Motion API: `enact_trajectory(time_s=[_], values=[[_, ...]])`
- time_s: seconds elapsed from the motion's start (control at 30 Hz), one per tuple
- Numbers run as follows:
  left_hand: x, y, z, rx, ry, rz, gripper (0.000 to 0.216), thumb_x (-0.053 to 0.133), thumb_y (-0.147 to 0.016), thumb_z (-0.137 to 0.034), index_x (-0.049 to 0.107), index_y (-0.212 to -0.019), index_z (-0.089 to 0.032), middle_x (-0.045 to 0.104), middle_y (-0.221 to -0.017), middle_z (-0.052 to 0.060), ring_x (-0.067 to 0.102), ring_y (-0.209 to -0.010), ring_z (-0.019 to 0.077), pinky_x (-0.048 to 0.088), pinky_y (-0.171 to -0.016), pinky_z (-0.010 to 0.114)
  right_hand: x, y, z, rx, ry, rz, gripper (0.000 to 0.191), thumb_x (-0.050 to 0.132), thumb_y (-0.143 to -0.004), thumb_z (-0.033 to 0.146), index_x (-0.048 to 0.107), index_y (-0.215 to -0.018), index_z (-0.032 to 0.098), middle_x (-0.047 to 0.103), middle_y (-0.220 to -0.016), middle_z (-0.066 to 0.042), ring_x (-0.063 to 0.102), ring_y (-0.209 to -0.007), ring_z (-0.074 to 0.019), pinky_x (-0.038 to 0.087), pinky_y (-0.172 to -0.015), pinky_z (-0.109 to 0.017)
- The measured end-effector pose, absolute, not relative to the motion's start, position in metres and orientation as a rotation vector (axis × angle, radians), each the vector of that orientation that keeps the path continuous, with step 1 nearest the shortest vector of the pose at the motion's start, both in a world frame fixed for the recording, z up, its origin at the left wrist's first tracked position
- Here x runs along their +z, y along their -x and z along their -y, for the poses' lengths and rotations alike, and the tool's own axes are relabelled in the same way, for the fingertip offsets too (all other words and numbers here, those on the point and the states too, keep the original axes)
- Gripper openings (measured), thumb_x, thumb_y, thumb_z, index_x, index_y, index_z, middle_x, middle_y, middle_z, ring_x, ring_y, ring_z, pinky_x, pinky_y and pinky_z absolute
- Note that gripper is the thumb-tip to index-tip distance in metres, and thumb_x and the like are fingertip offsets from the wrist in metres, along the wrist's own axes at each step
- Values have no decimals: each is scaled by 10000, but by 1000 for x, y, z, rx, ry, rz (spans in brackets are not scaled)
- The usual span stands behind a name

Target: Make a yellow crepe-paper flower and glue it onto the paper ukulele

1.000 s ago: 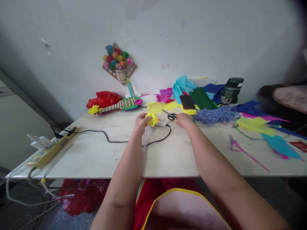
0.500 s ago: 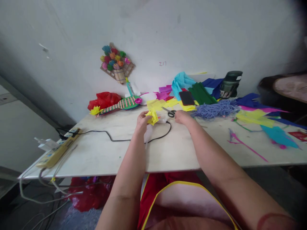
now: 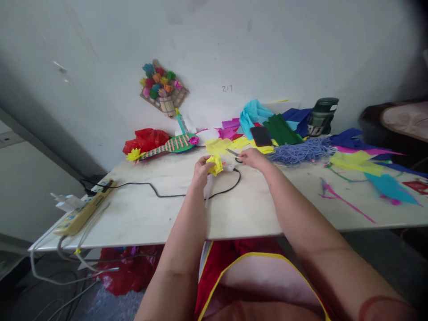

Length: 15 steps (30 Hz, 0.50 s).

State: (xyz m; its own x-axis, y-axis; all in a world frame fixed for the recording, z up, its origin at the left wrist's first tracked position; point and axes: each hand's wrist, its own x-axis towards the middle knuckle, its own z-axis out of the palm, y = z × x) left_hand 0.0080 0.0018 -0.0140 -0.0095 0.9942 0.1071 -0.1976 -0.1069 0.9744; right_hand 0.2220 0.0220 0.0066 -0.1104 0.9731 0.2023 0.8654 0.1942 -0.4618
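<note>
My left hand (image 3: pixel 201 170) is closed around a crumpled yellow paper flower (image 3: pixel 214 164), held just above the pale table (image 3: pixel 140 209). My right hand (image 3: pixel 251 157) rests over the black handles of the scissors (image 3: pixel 234 155), fingers curled on them; the blades point left. A black cord (image 3: pixel 187 191) loops under both hands.
Loose coloured paper sheets (image 3: pixel 261 129), a dark phone (image 3: pixel 261 136), purple yarn (image 3: pixel 301 154) and a dark jar (image 3: pixel 320 117) crowd the back right. A paper guitar (image 3: pixel 167 146), red bag (image 3: pixel 145 138) and power strip (image 3: pixel 82 209) lie on the left. A flower craft (image 3: pixel 162 89) hangs on the wall.
My right hand moved from the table beside the scissors onto their handles. My left hand kept hold of the yellow flower. The camera shifted slightly.
</note>
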Motion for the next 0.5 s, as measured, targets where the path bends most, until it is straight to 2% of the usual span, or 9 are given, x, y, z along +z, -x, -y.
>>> enact_trajectory(time_s=[0.07, 0.13, 0.23, 0.33, 0.4, 0.47, 0.5], values=[[-16, -7, -4, 1377, -1143, -1000, 432, 650, -485, -241, 588, -906, -167, 620, -727, -5, 579, -592, 129, 441, -508, 236, 5, -224, -25, 418, 1534, 1969, 281, 526, -804, 322, 697, -663, 148, 626, -589, -15, 517, -553, -113, 357, -552, -221], [-17, -6, -6, 1379, -1145, -992, 432, 653, -491, -246, 591, -912, -171, 626, -740, -2, 584, -603, 131, 447, -524, 240, 4, -224, -26, 497, 1403, 1921, 332, 538, -791, 377, 651, -584, 143, 561, -532, 12, 444, -501, -94, 326, -518, -222], [-16, -6, -6, 1372, -1154, -990, 432, 661, -489, -244, 589, -910, -177, 623, -728, -9, 575, -582, 124, 429, -512, 230, 7, -219, -22, 610, 1262, 1864, 341, 560, -768, 446, 628, -612, 149, 521, -535, 38, 389, -473, -77, 291, -488, -219], [-14, -6, -4, 1358, -1178, -999, 423, 657, -487, -240, 590, -899, -173, 621, -720, -10, 564, -571, 121, 413, -499, 224, 12, -211, -14, 636, 1132, 1881, 351, 551, -783, 436, 604, -589, 149, 493, -521, 45, 398, -491, -74, 306, -511, -215], [-14, -7, -2, 1345, -1202, -990, 417, 654, -491, -241, 592, -897, -168, 623, -729, -7, 565, -581, 122, 417, -504, 225, 16, -206, -10, 686, 1092, 1886, 302, 541, -801, 397, 651, -677, 144, 489, -508, 49, 424, -499, -80, 337, -536, -216], [-13, -8, -2, 1331, -1221, -982, 418, 654, -497, -247, 595, -903, -167, 625, -735, -5, 566, -589, 124, 421, -513, 228, 18, -200, -6, 786, 1100, 1865, 261, 530, -818, 320, 683, -924, 138, 496, -498, 59, 452, -499, -87, 366, -554, -219], [-13, -8, -2, 1326, -1227, -979, 421, 654, -498, -251, 596, -907, -167, 625, -736, -5, 566, -590, 125, 424, -519, 232, 19, -197, -5, 837, 1110, 1857, 299, 523, -824, 275, 658, -1050, 134, 495, -489, 65, 461, -497, -89, 380, -563, -221]])
